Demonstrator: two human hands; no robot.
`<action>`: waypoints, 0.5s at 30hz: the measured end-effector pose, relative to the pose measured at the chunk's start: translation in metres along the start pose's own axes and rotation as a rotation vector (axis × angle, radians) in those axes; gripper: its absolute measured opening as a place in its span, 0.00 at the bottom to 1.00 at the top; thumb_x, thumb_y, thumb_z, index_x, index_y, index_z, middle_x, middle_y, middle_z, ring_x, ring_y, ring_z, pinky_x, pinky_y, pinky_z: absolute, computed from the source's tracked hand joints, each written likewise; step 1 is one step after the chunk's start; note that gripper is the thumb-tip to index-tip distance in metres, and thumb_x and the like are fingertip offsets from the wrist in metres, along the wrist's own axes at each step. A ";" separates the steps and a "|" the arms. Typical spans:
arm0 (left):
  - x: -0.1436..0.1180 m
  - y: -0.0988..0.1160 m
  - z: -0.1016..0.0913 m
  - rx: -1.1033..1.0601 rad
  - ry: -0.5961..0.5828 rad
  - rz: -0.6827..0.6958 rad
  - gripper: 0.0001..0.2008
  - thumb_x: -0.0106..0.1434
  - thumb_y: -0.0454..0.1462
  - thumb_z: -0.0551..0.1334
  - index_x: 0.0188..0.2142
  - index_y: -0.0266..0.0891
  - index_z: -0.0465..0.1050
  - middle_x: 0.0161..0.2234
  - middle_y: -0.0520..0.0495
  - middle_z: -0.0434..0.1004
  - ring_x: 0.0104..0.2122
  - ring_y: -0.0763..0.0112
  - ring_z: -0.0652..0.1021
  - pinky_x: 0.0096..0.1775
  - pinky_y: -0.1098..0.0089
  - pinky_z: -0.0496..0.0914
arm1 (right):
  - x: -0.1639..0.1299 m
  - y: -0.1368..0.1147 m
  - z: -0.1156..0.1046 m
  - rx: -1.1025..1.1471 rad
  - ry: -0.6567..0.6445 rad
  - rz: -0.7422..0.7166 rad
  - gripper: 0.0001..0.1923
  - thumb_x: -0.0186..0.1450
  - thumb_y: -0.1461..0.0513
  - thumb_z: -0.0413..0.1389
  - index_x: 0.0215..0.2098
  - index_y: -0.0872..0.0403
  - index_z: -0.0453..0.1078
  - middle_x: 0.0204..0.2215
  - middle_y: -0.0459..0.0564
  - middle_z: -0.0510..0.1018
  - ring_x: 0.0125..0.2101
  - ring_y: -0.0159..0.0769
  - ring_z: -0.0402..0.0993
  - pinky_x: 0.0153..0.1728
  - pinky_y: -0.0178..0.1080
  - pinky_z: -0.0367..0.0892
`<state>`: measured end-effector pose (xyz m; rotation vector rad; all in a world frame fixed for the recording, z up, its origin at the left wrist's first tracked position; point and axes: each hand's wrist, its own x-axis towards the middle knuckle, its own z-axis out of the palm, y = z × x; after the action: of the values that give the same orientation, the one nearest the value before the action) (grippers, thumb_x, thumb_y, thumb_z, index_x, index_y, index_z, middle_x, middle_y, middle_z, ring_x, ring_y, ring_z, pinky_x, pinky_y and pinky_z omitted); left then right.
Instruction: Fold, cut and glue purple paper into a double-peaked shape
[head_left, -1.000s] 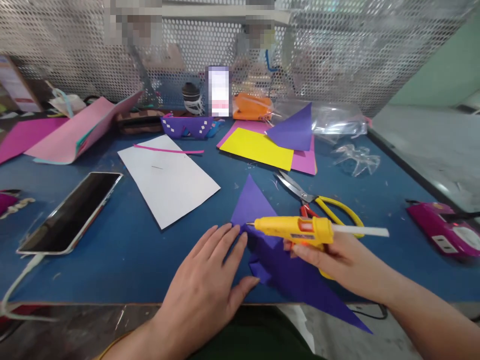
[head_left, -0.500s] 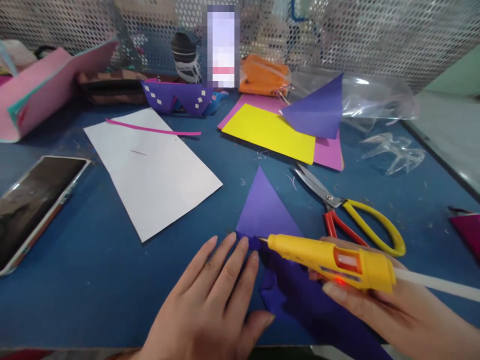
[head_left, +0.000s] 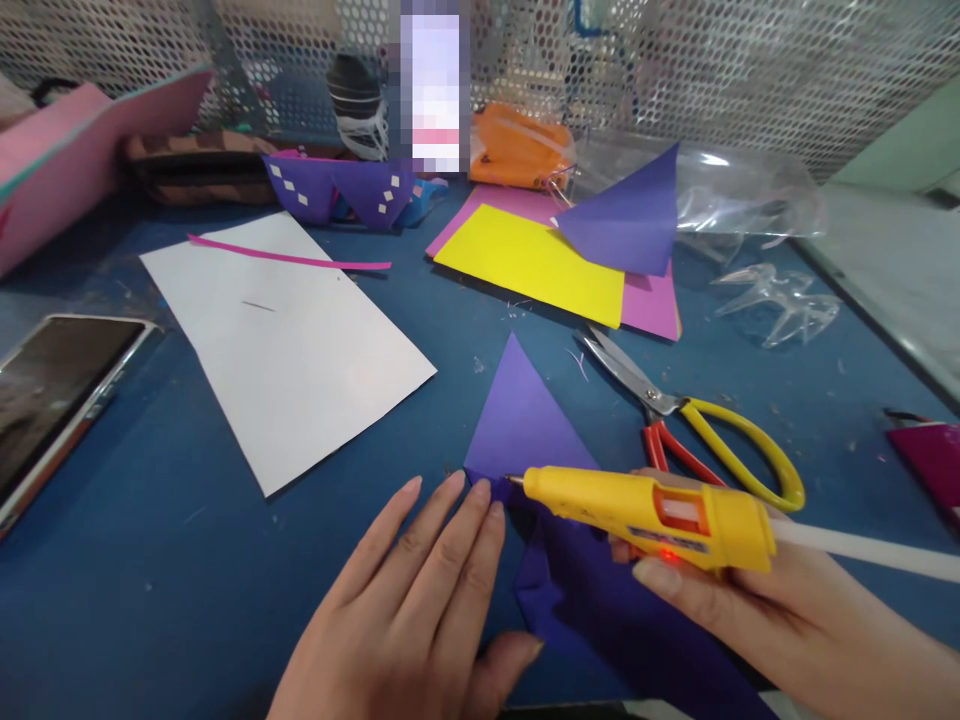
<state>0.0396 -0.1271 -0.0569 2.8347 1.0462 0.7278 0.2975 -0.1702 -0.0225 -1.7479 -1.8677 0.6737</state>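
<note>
On the purple folded paper (head_left: 525, 425), the left hand (head_left: 420, 610) is laid flat, fingers spread; beside it, a yellow glue gun (head_left: 652, 515) is gripped by the right hand (head_left: 757, 610), nozzle at the fold.

Bare hands (head_left: 420, 610), apparently sleeveless forearms

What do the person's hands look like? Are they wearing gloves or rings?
No gloves and no rings show. The left hand and right hand are both bare, with short, plain fingernails and no polish. The right forearm is bare too, with no sleeve, watch or bracelet in view.
</note>
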 end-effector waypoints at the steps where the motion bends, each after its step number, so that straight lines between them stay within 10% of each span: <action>1: 0.001 -0.001 0.000 0.010 -0.010 0.023 0.24 0.72 0.50 0.56 0.54 0.35 0.76 0.58 0.46 0.77 0.57 0.64 0.77 0.70 0.64 0.50 | 0.000 0.000 0.000 0.004 -0.017 0.007 0.18 0.65 0.43 0.57 0.47 0.36 0.81 0.42 0.45 0.85 0.33 0.45 0.85 0.29 0.38 0.80; 15: 0.003 -0.014 -0.006 0.129 -0.051 0.197 0.26 0.69 0.51 0.59 0.55 0.33 0.76 0.57 0.44 0.78 0.55 0.62 0.78 0.70 0.62 0.47 | 0.015 -0.008 -0.005 0.239 -0.219 0.070 0.22 0.68 0.49 0.56 0.61 0.33 0.70 0.47 0.39 0.84 0.44 0.41 0.83 0.49 0.39 0.76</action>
<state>0.0305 -0.1156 -0.0529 3.0819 0.8443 0.6162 0.2939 -0.1556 -0.0136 -1.6446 -1.7842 1.1066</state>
